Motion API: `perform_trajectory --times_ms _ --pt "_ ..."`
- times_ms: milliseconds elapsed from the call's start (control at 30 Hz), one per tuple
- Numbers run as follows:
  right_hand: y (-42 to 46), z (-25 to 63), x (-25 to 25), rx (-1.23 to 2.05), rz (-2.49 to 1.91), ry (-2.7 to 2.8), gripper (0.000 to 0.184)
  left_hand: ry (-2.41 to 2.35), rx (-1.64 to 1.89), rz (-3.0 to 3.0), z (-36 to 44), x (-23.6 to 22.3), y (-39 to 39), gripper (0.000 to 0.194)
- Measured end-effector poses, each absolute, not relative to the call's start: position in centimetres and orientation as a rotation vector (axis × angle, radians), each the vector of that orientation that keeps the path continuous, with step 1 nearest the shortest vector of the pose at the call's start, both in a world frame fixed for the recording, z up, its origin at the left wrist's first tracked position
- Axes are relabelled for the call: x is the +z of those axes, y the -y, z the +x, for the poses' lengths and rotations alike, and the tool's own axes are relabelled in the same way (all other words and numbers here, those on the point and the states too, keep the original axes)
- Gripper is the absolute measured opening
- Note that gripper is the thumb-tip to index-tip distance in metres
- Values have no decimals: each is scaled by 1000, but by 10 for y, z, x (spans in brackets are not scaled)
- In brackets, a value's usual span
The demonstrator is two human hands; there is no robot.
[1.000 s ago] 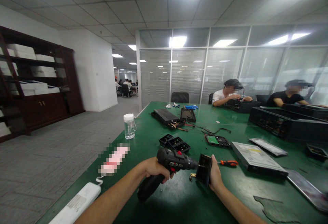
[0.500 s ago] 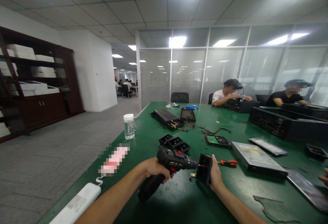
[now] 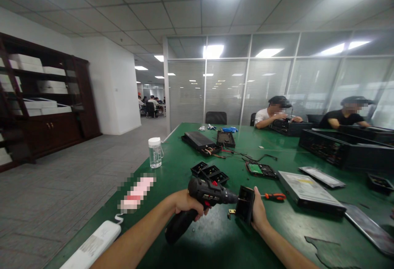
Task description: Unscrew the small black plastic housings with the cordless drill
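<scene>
My left hand [image 3: 192,205] is wrapped round the grip of a black cordless drill [image 3: 205,191], which points to the right. Its bit reaches into the open side of a small black plastic box [image 3: 245,204]. My right hand [image 3: 259,210] holds that box tilted on its edge, fingers behind it. Just below the drill's chuck lies a small brass-coloured metal piece [image 3: 232,211] on the table. Several similar black boxes [image 3: 211,171] sit together behind the drill. An orange-handled screwdriver [image 3: 275,196] lies beyond my right hand.
On the green table [image 3: 215,244] are a silver optical drive [image 3: 310,191], a circuit board [image 3: 260,168], a power supply [image 3: 200,141] and a water bottle [image 3: 154,152]. A white power strip [image 3: 95,244] runs along the left edge. Two people work at computer cases [image 3: 346,148] across the table.
Both hands, the drill and the black box stay almost in place. At the far right edge, another person's hand has mostly moved out of view.
</scene>
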State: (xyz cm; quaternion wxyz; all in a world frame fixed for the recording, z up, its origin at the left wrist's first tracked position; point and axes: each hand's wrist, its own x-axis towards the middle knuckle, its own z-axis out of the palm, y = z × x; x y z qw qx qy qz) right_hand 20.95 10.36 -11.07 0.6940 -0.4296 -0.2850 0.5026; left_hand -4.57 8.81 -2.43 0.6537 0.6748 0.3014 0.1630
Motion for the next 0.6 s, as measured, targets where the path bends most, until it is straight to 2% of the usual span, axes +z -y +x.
perform_trajectory --times_ms 600 --pt "-102 210 -109 1148 -961 637 45 -695 353 1523 -47 -25 -89 20"
